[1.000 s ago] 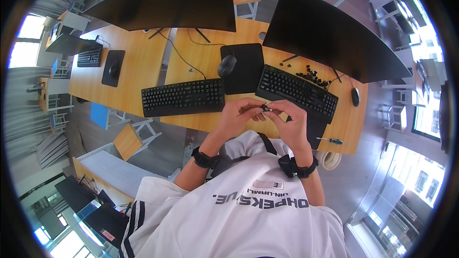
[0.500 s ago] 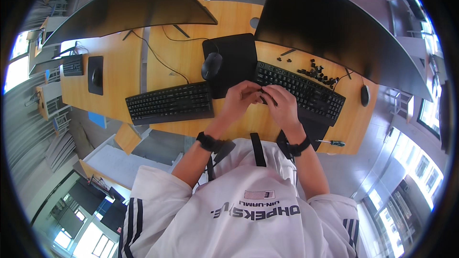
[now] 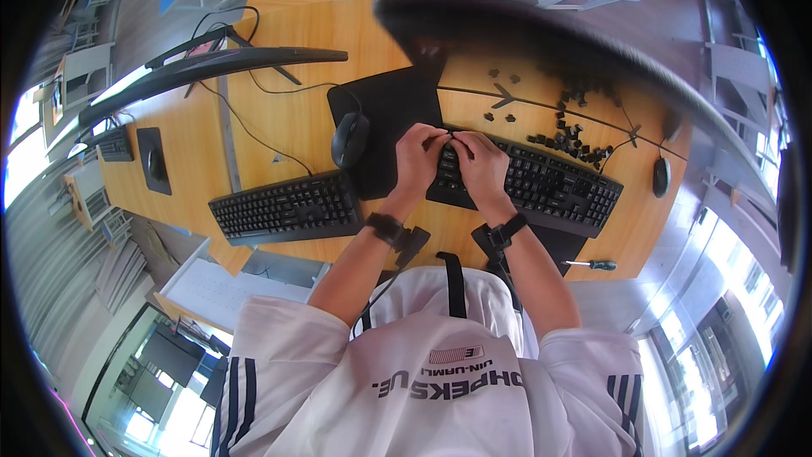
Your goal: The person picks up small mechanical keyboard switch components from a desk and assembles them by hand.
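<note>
My left hand (image 3: 419,161) and my right hand (image 3: 480,167) meet over the far left corner of a black keyboard (image 3: 554,179). Thumbs and forefingers of both are pinched close together, their tips touching or just above the top row of keys. Whatever lies between the fingertips is too small and covered to make out. Beyond the keyboard several loose black keycaps (image 3: 582,151) are heaped on the wooden desk (image 3: 474,76), and a few more lie apart to the left. Each wrist wears a black band.
A black mouse (image 3: 350,139) rests on a mouse pad (image 3: 397,106), left of my hands. Another keyboard (image 3: 288,207) lies farther left. A screwdriver (image 3: 592,264) is near the front right edge, a second mouse (image 3: 661,177) at the right. A large monitor (image 3: 541,34) overhangs the keycaps.
My hands have gone from just in front of the keyboard's left part to its far left corner, still pinched together. The view has shifted, and the desk under the right monitor shows more.
</note>
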`<state>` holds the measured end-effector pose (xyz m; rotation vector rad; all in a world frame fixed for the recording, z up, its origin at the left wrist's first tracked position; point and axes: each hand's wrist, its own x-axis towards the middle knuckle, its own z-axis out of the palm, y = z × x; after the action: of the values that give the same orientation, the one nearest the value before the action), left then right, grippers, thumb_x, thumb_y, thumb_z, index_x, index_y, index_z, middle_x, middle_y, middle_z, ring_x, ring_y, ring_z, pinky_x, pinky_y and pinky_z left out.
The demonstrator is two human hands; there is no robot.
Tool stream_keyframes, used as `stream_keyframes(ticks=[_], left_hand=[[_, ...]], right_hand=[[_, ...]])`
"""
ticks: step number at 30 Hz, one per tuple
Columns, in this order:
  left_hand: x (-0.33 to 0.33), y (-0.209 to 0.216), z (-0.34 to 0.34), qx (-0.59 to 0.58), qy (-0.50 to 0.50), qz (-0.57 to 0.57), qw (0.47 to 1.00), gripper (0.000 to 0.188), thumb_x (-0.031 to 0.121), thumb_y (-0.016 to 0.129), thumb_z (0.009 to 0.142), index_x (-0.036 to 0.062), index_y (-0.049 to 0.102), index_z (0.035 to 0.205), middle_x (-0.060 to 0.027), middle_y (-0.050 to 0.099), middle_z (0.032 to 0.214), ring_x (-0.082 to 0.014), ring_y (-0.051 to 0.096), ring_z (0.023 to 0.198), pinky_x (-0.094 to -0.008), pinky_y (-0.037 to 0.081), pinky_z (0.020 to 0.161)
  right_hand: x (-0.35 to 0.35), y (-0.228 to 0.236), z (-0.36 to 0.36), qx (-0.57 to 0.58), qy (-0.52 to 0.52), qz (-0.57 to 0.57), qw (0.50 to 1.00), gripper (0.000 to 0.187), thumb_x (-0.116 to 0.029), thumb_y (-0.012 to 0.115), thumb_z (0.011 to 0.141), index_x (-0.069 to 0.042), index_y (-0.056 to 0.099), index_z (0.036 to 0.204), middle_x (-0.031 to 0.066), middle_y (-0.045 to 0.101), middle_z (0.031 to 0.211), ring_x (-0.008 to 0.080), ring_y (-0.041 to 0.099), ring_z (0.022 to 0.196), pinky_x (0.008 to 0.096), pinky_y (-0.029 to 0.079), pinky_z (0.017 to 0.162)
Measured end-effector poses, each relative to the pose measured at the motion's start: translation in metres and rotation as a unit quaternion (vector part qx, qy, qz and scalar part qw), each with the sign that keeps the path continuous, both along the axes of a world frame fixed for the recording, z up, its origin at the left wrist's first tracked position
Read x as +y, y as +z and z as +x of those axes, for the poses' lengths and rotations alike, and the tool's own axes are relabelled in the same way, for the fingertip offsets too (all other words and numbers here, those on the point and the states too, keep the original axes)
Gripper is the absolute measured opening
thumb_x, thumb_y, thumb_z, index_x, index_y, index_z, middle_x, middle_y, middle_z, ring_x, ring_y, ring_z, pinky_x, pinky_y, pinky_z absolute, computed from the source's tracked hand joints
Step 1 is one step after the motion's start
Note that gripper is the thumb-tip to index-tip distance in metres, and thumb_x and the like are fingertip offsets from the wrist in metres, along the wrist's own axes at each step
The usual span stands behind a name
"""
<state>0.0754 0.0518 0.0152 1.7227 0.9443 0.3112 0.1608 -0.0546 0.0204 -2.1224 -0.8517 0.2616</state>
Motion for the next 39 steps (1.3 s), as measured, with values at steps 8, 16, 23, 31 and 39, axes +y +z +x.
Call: stream_keyframes(ticks=[8, 16, 23, 31, 39], left_hand=[[0.011, 0.003, 0.001, 0.03, -0.027, -0.053, 0.998, 0.007, 0.002, 0.071, 0.081, -0.0009, 0.071, 0.088, -0.0117, 0.065, 0.082, -0.0203, 0.064, 0.07, -0.0283, 0.049, 0.066], [-0.002, -0.019, -0.006, -0.011, -0.045, 0.097, 0.994, 0.007, 0.001, 0.072, 0.081, -0.0009, 0.071, 0.088, -0.011, 0.065, 0.082, -0.0199, 0.063, 0.07, -0.0284, 0.049, 0.066], [-0.006, -0.031, -0.013, -0.034, -0.033, 0.12, 0.992, 0.006, 0.002, 0.072, 0.083, -0.0014, 0.069, 0.087, -0.0109, 0.065, 0.082, -0.0193, 0.062, 0.069, -0.0283, 0.049, 0.066], [0.005, 0.005, 0.008, 0.106, 0.003, -0.068, 0.992, 0.008, 0.005, 0.073, 0.083, -0.0009, 0.071, 0.088, -0.0099, 0.067, 0.077, -0.0158, 0.064, 0.068, -0.027, 0.05, 0.066], [0.014, 0.001, 0.015, 0.113, 0.026, -0.204, 0.972, 0.013, 0.009, 0.071, 0.087, -0.0043, 0.071, 0.088, -0.0063, 0.07, 0.077, -0.0089, 0.064, 0.065, -0.0219, 0.055, 0.059]], right_hand=[[0.0, -0.003, -0.004, 0.076, -0.065, -0.094, 0.991, 0.009, -0.012, 0.074, 0.08, -0.006, 0.073, 0.087, 0.0048, 0.066, 0.089, 0.0241, 0.067, 0.071, 0.0318, 0.052, 0.064], [-0.011, -0.03, -0.009, 0.001, -0.048, -0.103, 0.994, 0.011, -0.011, 0.075, 0.079, -0.004, 0.074, 0.087, 0.0091, 0.069, 0.087, 0.0241, 0.067, 0.072, 0.0316, 0.053, 0.067], [-0.008, -0.025, -0.008, 0.019, -0.043, -0.094, 0.994, 0.012, -0.01, 0.074, 0.079, -0.003, 0.074, 0.088, 0.0101, 0.07, 0.085, 0.0262, 0.067, 0.074, 0.0323, 0.052, 0.068], [0.007, -0.001, 0.005, 0.115, -0.075, -0.143, 0.98, 0.013, -0.015, 0.072, 0.081, -0.004, 0.075, 0.089, 0.0137, 0.071, 0.084, 0.0298, 0.068, 0.075, 0.0352, 0.052, 0.071], [0.02, 0.016, 0.019, 0.243, -0.086, -0.2, 0.945, 0.015, -0.02, 0.07, 0.081, -0.007, 0.075, 0.086, 0.014, 0.071, 0.083, 0.0328, 0.069, 0.08, 0.0392, 0.054, 0.074]])
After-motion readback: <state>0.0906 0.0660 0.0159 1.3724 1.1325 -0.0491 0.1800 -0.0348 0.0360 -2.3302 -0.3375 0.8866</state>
